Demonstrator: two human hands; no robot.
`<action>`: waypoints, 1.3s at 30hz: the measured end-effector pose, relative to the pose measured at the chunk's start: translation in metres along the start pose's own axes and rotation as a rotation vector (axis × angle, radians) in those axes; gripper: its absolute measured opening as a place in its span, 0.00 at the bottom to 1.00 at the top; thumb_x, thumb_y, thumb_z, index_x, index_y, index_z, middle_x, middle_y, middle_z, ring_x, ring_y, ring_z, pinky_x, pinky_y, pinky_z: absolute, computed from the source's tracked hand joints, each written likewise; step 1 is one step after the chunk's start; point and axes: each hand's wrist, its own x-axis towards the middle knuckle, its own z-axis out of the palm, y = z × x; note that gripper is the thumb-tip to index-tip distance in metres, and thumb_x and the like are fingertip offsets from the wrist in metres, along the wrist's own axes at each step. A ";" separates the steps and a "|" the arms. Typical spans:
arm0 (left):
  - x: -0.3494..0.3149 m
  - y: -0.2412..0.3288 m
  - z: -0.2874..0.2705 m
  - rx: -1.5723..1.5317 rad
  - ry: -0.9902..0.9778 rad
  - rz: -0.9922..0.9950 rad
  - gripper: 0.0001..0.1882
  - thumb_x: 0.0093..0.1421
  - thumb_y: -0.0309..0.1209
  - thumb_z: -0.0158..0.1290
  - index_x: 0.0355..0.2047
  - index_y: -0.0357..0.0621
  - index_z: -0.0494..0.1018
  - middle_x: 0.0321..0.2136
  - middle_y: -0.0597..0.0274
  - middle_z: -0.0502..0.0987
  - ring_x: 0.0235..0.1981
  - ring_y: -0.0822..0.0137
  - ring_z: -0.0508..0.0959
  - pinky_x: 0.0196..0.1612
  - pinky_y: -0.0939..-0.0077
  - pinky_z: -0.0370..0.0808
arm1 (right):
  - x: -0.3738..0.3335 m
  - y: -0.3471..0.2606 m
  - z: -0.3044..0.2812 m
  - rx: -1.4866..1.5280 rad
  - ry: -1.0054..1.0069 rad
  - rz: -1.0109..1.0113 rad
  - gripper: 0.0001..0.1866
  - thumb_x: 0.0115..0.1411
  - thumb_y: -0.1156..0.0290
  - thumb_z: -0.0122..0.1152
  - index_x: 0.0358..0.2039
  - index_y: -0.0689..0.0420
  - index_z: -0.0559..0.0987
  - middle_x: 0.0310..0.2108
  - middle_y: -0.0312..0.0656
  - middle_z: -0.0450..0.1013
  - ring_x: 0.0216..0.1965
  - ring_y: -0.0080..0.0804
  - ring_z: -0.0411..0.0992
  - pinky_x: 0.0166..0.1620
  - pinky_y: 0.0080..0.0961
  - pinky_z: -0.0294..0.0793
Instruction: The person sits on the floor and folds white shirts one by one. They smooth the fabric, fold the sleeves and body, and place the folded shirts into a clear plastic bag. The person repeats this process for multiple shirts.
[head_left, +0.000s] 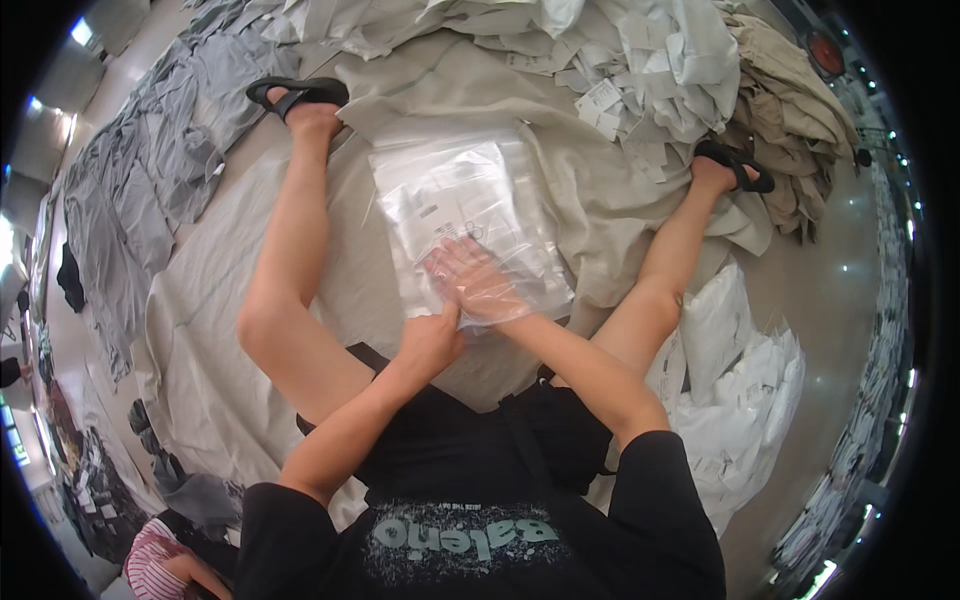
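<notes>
Between my outstretched legs lies a stack of clear plastic bags, their edges slightly fanned. On top is a clear bag with a whitish sheet or folded piece showing through, some print on it; whether it is inside or underneath I cannot tell. My right hand lies under the top bag's clear film, reaching in from the near edge, palm down with the fingers stretched out flat. At that same near edge my left hand is closed, pinching the bag's rim beside my right wrist.
Beige cloth spreads beneath me. Grey garments are heaped at the left, white bagged pieces with tags at the far side, brown cloth far right. More filled white bags lie by my right leg. Another person is at lower left.
</notes>
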 end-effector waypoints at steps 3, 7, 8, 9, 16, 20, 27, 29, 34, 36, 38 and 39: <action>-0.001 0.004 -0.007 0.044 -0.008 0.013 0.16 0.59 0.33 0.63 0.40 0.39 0.70 0.21 0.45 0.81 0.24 0.42 0.84 0.29 0.46 0.80 | 0.013 0.003 -0.034 0.079 0.166 0.081 0.24 0.73 0.60 0.54 0.63 0.56 0.80 0.70 0.46 0.71 0.75 0.50 0.63 0.78 0.55 0.52; 0.002 0.000 0.009 0.086 -0.109 -0.015 0.11 0.59 0.31 0.60 0.36 0.38 0.71 0.22 0.43 0.82 0.26 0.41 0.85 0.30 0.45 0.80 | 0.015 0.043 -0.036 -0.147 0.337 0.473 0.38 0.71 0.46 0.60 0.68 0.65 0.72 0.69 0.58 0.70 0.74 0.58 0.63 0.77 0.54 0.55; 0.007 -0.002 0.025 0.090 -0.122 0.004 0.10 0.59 0.30 0.59 0.35 0.38 0.72 0.22 0.43 0.82 0.26 0.41 0.85 0.31 0.45 0.81 | 0.001 0.059 -0.010 0.012 0.236 0.629 0.46 0.69 0.39 0.60 0.72 0.66 0.67 0.69 0.64 0.68 0.73 0.62 0.62 0.77 0.55 0.54; 0.011 -0.005 0.029 0.104 -0.131 0.013 0.09 0.59 0.30 0.58 0.34 0.37 0.72 0.22 0.42 0.82 0.27 0.41 0.85 0.31 0.45 0.81 | 0.001 0.060 -0.004 0.009 0.243 0.625 0.47 0.69 0.39 0.60 0.72 0.67 0.66 0.69 0.65 0.67 0.73 0.63 0.62 0.77 0.55 0.54; 0.004 -0.031 0.041 0.067 -0.114 -0.041 0.06 0.58 0.26 0.55 0.33 0.35 0.75 0.29 0.39 0.84 0.31 0.37 0.85 0.37 0.42 0.82 | -0.050 -0.009 -0.009 0.000 0.217 0.549 0.45 0.68 0.51 0.63 0.74 0.71 0.62 0.75 0.69 0.56 0.75 0.70 0.57 0.75 0.65 0.54; -0.018 -0.034 0.042 0.085 -0.237 -0.037 0.09 0.58 0.26 0.56 0.38 0.36 0.73 0.30 0.40 0.84 0.33 0.37 0.86 0.38 0.42 0.83 | -0.102 -0.076 -0.064 0.144 -0.059 0.502 0.42 0.64 0.58 0.68 0.72 0.69 0.66 0.75 0.69 0.56 0.74 0.68 0.58 0.76 0.56 0.55; -0.024 -0.041 0.034 0.072 -0.300 -0.043 0.08 0.61 0.22 0.54 0.41 0.38 0.71 0.30 0.39 0.85 0.34 0.36 0.86 0.39 0.42 0.83 | -0.149 -0.101 -0.177 0.328 -0.270 0.592 0.21 0.55 0.61 0.79 0.41 0.57 0.79 0.42 0.44 0.78 0.53 0.47 0.75 0.50 0.45 0.75; -0.022 -0.041 0.027 0.018 -0.290 -0.002 0.07 0.61 0.22 0.54 0.40 0.40 0.71 0.31 0.37 0.84 0.33 0.37 0.86 0.38 0.44 0.83 | -0.151 -0.080 -0.176 0.069 -0.076 0.658 0.26 0.54 0.61 0.80 0.46 0.56 0.76 0.40 0.46 0.78 0.52 0.47 0.74 0.55 0.43 0.69; -0.016 -0.005 -0.036 -0.680 -0.405 -0.319 0.06 0.62 0.17 0.51 0.38 0.39 0.67 0.26 0.56 0.76 0.27 0.59 0.86 0.30 0.63 0.81 | -0.175 -0.062 -0.136 0.096 -0.234 0.761 0.20 0.57 0.70 0.75 0.49 0.57 0.78 0.37 0.45 0.82 0.44 0.45 0.79 0.57 0.40 0.73; -0.020 -0.002 -0.059 -0.819 -0.334 -0.332 0.07 0.63 0.16 0.49 0.40 0.39 0.70 0.26 0.67 0.72 0.25 0.69 0.84 0.26 0.73 0.79 | -0.182 -0.055 -0.135 0.204 0.057 0.719 0.15 0.58 0.74 0.73 0.45 0.57 0.81 0.34 0.43 0.82 0.40 0.44 0.80 0.51 0.39 0.77; -0.020 0.008 -0.100 -0.856 -0.178 -0.333 0.11 0.62 0.16 0.51 0.44 0.38 0.75 0.27 0.65 0.73 0.24 0.70 0.84 0.26 0.75 0.78 | -0.181 -0.047 -0.153 0.262 0.237 0.703 0.09 0.58 0.80 0.71 0.39 0.57 0.85 0.35 0.42 0.81 0.38 0.39 0.82 0.40 0.33 0.81; -0.020 0.014 -0.126 -0.870 -0.095 -0.334 0.13 0.61 0.16 0.51 0.46 0.37 0.78 0.27 0.64 0.74 0.24 0.70 0.83 0.26 0.75 0.78 | -0.171 -0.043 -0.172 0.369 0.312 0.740 0.10 0.58 0.81 0.72 0.40 0.58 0.85 0.36 0.41 0.81 0.37 0.37 0.81 0.40 0.30 0.80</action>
